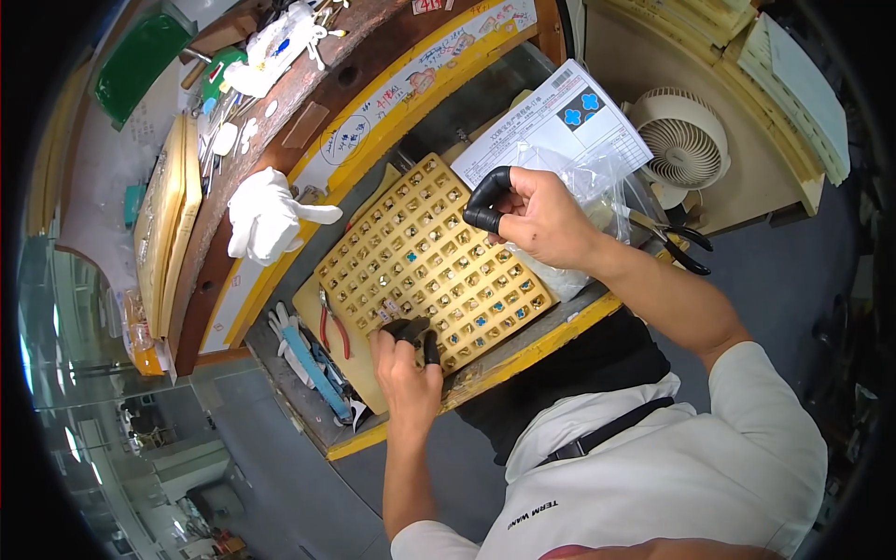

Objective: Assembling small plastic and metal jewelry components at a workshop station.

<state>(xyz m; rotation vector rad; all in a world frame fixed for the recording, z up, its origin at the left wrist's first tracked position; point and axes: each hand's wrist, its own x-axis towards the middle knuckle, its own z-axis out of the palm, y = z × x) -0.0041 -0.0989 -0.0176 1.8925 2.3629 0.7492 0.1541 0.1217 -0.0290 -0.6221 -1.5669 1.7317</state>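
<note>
Watching from afar through the head view, I am judging the work to be partway along, with much remaining. The tray (543,301) is lying in the drawer (523,357), its cells mostly holding small pieces. Only a few are showing blue: one blue piece (412,257) near the middle, several more toward the near right side. If the blue shapes on the sheet (551,140) are the pattern, I am reading most cells as unfinished, though the pieces are looking too small for me to be certain.

The left hand (404,369) is resting over the tray's near left corner, finger and thumb slightly apart; I cannot tell whether they are gripping anything. The right hand (537,217) is hovering over the far right side, narrow, its covered fingertip curling to the thumb, and I am seeing no piece there. The red pliers (324,327) are lying unused beside the tray.
</note>
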